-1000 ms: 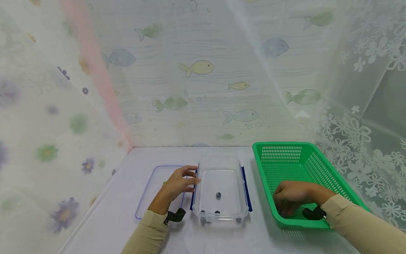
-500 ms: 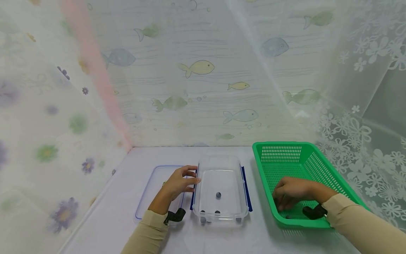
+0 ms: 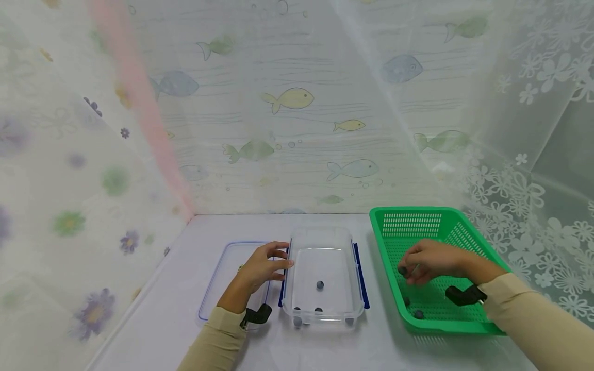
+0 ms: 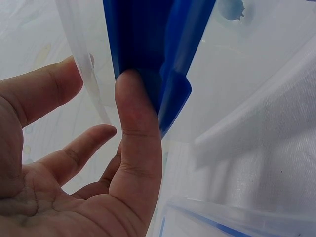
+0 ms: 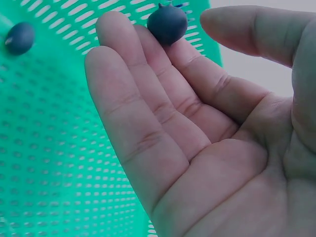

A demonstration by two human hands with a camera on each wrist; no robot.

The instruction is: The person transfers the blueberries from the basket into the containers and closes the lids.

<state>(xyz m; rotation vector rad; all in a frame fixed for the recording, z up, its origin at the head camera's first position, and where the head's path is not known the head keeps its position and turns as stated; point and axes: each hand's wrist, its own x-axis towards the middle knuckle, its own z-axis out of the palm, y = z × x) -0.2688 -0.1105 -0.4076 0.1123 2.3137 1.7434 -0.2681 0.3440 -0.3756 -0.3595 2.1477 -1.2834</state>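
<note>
My left hand [image 3: 260,267] grips the left side of a clear plastic food container [image 3: 325,263], with one finger against its blue side latch [image 4: 148,44]. Several blueberries lie in the container, one of them near the middle [image 3: 320,285] and the others by its near wall. Inside the green basket [image 3: 492,257], my right hand [image 3: 431,260] is raised above the bottom. It holds a blueberry [image 5: 168,23] at the fingertips, between thumb and fingers. Two more blueberries show below it, one dark and round [image 3: 419,314] near the front wall.
A clear lid with a blue seal [image 3: 218,273] lies flat on the white tabletop [image 3: 176,288], partly behind the left hand. The container stands between lid and basket. A second blue latch [image 3: 361,275] sticks out on the container's right. Printed curtains surround the table.
My right hand has risen from the basket's near left corner, lifting a blueberry and uncovering others beneath. My left hand and the container have stayed in place.
</note>
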